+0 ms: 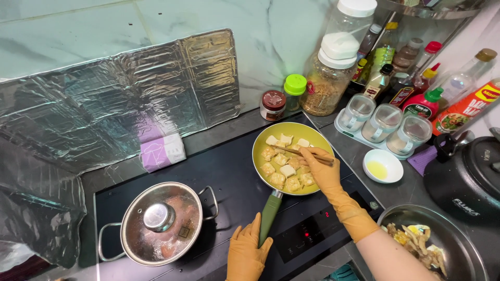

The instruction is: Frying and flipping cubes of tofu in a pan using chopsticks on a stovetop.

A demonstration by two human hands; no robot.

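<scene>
Holding a pair of chopsticks (304,154) in the right hand (325,174), gloved in orange rubber, fingers (312,156) curled tight round the upper ends, tips lying across the pieces of tofu (285,169) in the yellow-green frying pan (312,136). Gripping the pan's green handle (269,216) with the left hand (246,252), also gloved, fingers wrapping loosely round the near end, thumb lying along the side. Sitting on the black cooktop (234,171), pan at the back right, with pale golden tofu cubes crowding its near half. Standing to the left on the same cooktop, a steel pot (161,224) under a glass lid, well apart from the pan. Leaning against the wall behind, a crinkled foil splash guard (104,99), a small lilac box (162,152) at its foot. Crowding the worktop to the right: a small white bowl (383,165) holding yellow liquid, just beside the pan; three clear condiment pots (383,122) on a tray; jars (328,78) and sauce bottles (424,99) behind; a black cooker (466,179); a dark bowl (442,244) of chopped food under the right forearm.
</scene>
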